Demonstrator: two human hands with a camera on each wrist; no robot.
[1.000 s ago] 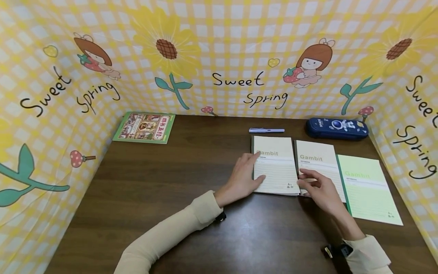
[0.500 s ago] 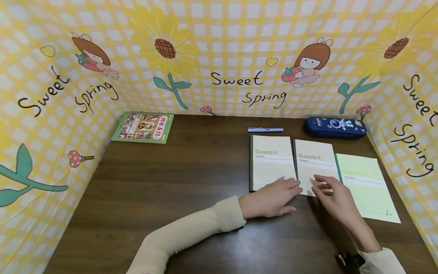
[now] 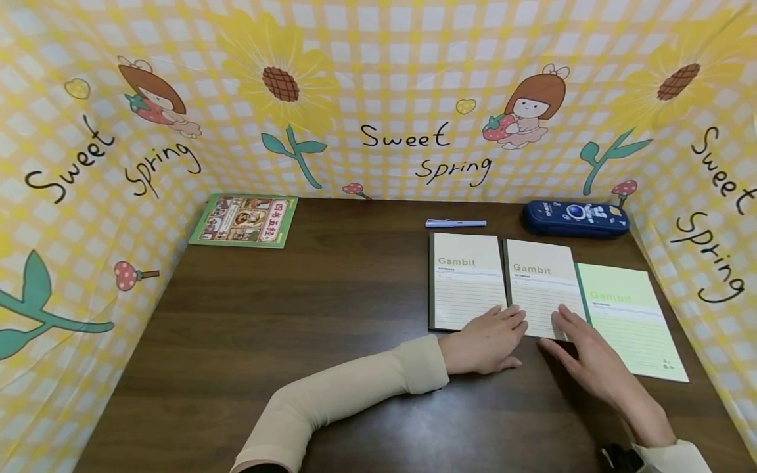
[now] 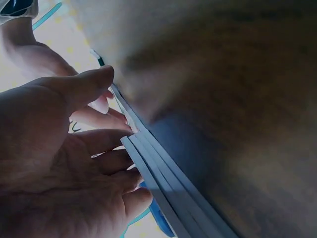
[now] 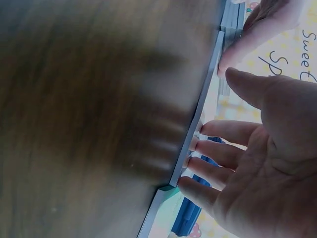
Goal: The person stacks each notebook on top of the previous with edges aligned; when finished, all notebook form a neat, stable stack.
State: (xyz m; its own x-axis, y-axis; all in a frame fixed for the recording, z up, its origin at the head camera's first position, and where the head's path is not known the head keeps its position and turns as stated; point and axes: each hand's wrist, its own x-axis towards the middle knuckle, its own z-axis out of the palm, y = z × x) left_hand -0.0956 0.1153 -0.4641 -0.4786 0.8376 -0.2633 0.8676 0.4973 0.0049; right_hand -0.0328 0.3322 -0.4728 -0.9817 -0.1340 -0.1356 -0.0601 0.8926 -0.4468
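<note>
Three Gambit notebook covers lie in a row in the head view: a beige left notebook (image 3: 470, 289), a beige middle notebook (image 3: 544, 279) and a green notebook (image 3: 629, 322) on the right. My left hand (image 3: 486, 341) rests its straight fingers across the lower corner where the two beige ones meet. My right hand (image 3: 594, 361), fingers extended, touches the middle notebook's lower right part. In the left wrist view, several stacked edges (image 4: 166, 186) show under the left fingers. The right wrist view shows the right fingertips (image 5: 205, 128) at the middle notebook's near edge.
A lilac pen (image 3: 455, 223) lies behind the notebooks, with a dark blue pencil case (image 3: 575, 219) at the back right. A green-bordered book (image 3: 244, 221) sits at the back left of the brown table (image 3: 284, 315). Patterned cloth (image 3: 402, 85) walls three sides.
My left hand has moved from the left notebook's left side to its lower right corner. My right hand has shifted right and nearer, from the middle notebook's left edge, and its fingers have straightened.
</note>
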